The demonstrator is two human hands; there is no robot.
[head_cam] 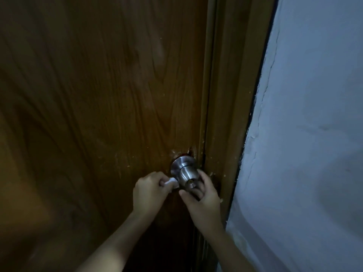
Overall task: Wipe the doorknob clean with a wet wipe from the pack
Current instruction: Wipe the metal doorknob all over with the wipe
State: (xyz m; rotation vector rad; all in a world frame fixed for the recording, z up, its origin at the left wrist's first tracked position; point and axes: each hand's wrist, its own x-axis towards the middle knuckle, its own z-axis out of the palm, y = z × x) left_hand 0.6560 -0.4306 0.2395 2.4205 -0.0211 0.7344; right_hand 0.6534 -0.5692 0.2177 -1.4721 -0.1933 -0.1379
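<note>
A round silver doorknob (184, 172) sticks out of a brown wooden door (102, 107) near its right edge. My left hand (150, 191) is closed around a small bunched white wet wipe (172, 182), which presses against the knob's left lower side. My right hand (202, 201) cups the knob from below and the right, with its fingers curled around the front end. The wipe pack is out of view.
The wooden door frame (233, 107) runs down just right of the knob. A pale, rough painted wall (310, 134) fills the right side. The scene is dim.
</note>
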